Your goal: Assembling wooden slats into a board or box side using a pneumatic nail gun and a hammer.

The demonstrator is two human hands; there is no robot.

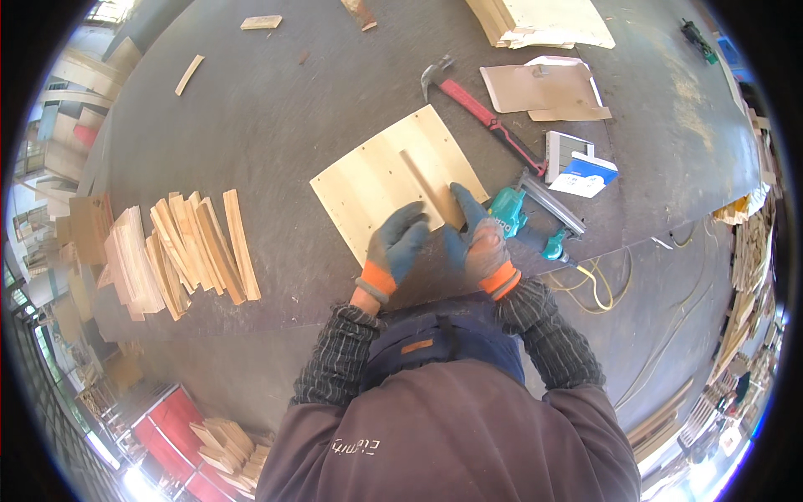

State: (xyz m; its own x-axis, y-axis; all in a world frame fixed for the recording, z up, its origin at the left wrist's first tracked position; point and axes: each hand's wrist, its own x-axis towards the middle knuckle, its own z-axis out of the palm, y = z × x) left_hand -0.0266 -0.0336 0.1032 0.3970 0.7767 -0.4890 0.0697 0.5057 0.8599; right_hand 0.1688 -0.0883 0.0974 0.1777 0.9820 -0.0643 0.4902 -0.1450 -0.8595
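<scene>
A pale square wooden panel (pixel 376 177) with small dark marks lies askew on the table before me. A narrow wood strip (pixel 421 181) rests on it, running toward my body. My left hand (pixel 398 243), in a grey-blue glove with an orange cuff, reaches over the panel's near edge, fingers stretched out beside the strip's near end. My right hand (pixel 483 243), gloved alike, is at the panel's near right corner, thumb and forefinger apart. I cannot tell whether either hand presses on the wood. Right beside my right hand lies a teal nail gun (pixel 508 211).
A red-handled claw hammer (pixel 481 105), an opened box of fasteners (pixel 583 171) and flattened cardboard (pixel 548 88) lie right of the panel. Several wood strips (pixel 201 243) are heaped at left. Stacked panels (pixel 544 21) stand far right. A yellow hose (pixel 598 284) trails from the nail gun.
</scene>
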